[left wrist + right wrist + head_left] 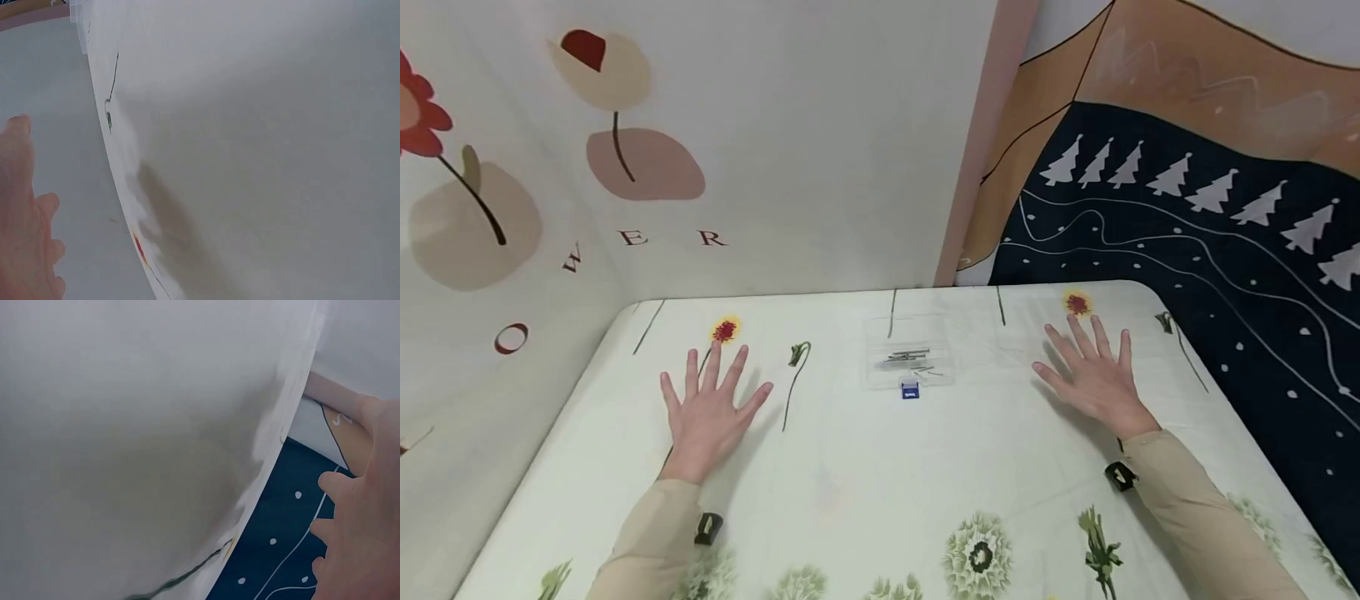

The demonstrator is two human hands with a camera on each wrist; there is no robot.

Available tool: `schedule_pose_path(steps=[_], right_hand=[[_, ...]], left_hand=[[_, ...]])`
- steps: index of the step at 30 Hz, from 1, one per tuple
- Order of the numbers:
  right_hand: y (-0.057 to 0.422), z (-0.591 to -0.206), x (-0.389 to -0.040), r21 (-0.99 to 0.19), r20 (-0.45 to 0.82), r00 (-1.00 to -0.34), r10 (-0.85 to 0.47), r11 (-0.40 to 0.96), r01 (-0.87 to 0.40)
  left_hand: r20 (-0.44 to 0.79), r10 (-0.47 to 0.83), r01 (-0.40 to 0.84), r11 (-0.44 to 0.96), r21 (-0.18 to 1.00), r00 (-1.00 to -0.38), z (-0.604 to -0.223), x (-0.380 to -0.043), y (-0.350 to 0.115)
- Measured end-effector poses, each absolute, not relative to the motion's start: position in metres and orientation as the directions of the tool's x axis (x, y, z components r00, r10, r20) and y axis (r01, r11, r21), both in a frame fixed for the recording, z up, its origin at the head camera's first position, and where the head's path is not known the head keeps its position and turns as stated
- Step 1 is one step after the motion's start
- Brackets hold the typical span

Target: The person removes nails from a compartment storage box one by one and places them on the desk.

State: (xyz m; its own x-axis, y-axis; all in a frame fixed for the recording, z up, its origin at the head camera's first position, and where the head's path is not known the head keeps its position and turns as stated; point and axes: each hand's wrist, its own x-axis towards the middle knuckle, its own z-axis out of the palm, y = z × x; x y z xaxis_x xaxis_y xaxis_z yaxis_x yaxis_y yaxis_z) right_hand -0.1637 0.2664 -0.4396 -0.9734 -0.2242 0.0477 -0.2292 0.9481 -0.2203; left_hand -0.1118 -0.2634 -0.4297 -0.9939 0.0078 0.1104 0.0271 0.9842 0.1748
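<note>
Between my two hands, toward the back of the table, lies a flat clear plastic box (874, 375) with a blue latch (910, 391) on its front side. Several metal nails or screws (908, 356) show in it. My left hand (706, 421) is held over the left part of the table, palm down, fingers spread and holding nothing. On the right, my right hand (1097, 379) is spread the same way, also with nothing in it. Both wrist views show the hands, left (22, 219) and right (365, 512), raised off the tabletop with shadows below.
A white cloth (850, 467) printed with flowers and stems covers the table. Behind it stands a pale wall (820, 167) with letters and flower shapes. To the right hangs a dark fabric (1150, 217) with white trees. Small black wrist devices (708, 528) show below the sleeves.
</note>
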Motion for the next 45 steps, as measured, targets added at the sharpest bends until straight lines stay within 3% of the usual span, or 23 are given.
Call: schedule_pose_path(steps=[25, 45], right_hand=[[0.255, -0.435, -0.169, -0.239, 0.051, -0.973, -0.226, 0.943, -0.231], [0.215, -0.445, -0.181, -0.369, 0.083, -0.956, -0.280, 0.883, -0.290]], left_hand=[[0.081, -0.006, 0.013, 0.973, 0.230, -0.997, -0.429, -0.109, -0.260], [-0.012, 0.072, 0.060, 0.902, 0.427, -0.997, -0.442, -0.141, -0.191]])
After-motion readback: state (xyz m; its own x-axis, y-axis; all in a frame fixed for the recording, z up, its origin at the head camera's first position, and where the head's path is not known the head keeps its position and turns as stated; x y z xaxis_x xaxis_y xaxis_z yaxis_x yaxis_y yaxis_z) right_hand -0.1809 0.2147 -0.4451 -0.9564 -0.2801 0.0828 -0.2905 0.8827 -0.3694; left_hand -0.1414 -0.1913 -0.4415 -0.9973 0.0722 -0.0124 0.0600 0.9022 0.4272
